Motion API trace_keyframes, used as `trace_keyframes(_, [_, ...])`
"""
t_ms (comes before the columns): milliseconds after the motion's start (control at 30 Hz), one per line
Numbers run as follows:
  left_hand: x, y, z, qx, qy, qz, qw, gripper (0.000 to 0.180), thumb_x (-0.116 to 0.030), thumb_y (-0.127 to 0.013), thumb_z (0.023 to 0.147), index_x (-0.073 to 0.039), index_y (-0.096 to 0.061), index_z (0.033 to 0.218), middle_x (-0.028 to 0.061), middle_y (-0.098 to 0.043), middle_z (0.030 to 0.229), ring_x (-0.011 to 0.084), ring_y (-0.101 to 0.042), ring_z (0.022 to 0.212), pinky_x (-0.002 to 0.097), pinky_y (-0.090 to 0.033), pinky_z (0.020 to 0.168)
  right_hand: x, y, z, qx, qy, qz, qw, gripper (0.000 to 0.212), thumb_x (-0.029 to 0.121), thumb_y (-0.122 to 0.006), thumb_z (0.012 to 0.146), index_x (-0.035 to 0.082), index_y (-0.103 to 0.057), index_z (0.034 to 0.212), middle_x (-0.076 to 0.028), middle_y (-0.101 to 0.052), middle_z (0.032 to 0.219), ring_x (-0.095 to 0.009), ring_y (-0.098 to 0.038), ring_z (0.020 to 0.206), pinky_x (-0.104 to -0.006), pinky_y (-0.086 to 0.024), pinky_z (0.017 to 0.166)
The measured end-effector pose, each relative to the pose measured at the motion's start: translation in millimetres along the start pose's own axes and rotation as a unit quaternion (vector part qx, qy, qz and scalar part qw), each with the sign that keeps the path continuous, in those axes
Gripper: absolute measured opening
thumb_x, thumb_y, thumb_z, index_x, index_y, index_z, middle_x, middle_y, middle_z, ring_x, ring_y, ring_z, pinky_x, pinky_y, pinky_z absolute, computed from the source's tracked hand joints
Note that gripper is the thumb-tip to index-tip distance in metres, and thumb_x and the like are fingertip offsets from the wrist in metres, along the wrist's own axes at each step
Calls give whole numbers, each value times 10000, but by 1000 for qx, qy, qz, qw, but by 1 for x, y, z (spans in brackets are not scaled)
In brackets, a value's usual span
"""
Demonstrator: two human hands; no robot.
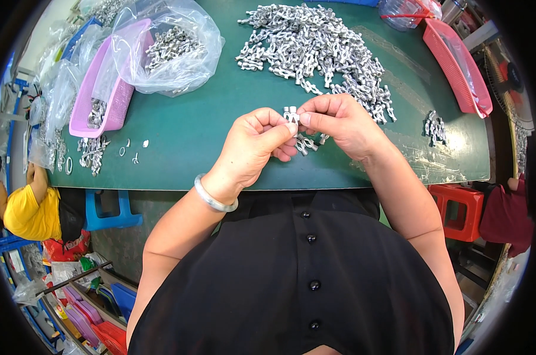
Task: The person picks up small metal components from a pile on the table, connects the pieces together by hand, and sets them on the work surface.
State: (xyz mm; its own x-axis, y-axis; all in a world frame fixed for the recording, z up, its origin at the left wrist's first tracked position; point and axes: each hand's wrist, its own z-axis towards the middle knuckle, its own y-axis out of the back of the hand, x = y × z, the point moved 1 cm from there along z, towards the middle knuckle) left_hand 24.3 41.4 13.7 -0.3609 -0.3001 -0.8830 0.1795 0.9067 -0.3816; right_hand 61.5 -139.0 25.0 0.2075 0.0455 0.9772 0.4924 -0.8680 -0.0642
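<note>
The left hand [253,142] and right hand [346,125] grasp small silvery metal parts [291,112] between thumbs and fingertips. The parts sit between the hands, neither clearly nearer, their long axis pointing roughly away from the wearer. Beyond, right of centre, a large heap [309,44] of similar pieces covers the green table [179,139]. No brand, label or writing is legible.

The small silver-grey metal piece [291,115] stood upright, two blunt knobs uppermost, pinched between the left hand [251,144] and the right hand [343,123]; whether it was one part or two side by side could not be told. A few similar loose pieces [305,144] lay just below it, partly hidden by fingers.
</note>
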Motion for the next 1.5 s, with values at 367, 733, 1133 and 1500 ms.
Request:
trace_keyframes(367, [9,4,4,2,-36,16,999,63,-96,-609,889,-41,-585,907,59,-644,802,136,-640,680,238,-522,608,0,0,-1,0,17,-6,1000,175,100,-627,845,-29,-654,962,-53,-656,835,-91,-582,764,-232,-470,697])
trace_keyframes(733, [10,7,5,40,35,-111,992,147,-125,-547,929,11,-577,978,81,-641,856,155,-638,734,265,-540,662,3,-10,-5,-27,75,-62,995,124,62,-662,807,-27,-634,890,-41,-650,786,-80,-590,715,-234,-490,651])
trace_keyframes(1133, [13,8,7,68,62,-180,979,136,-128,-524,940,-6,-583,943,71,-633,816,158,-634,701,249,-529,631,6,-15,-6,-65,123,-159,977,139,90,-690,784,-16,-630,851,-40,-642,721,-85,-591,657,-236,-478,610])
trace_keyframes(1500, [4,-2,-1,-52,31,35,998,159,-146,-539,936,-4,-602,971,27,-617,761,88,-573,590,188,-445,515,-5,-4,4,-29,71,20,997,72,61,-641,815,6,-600,838,-13,-592,729,-66,-550,650,-221,-440,557])
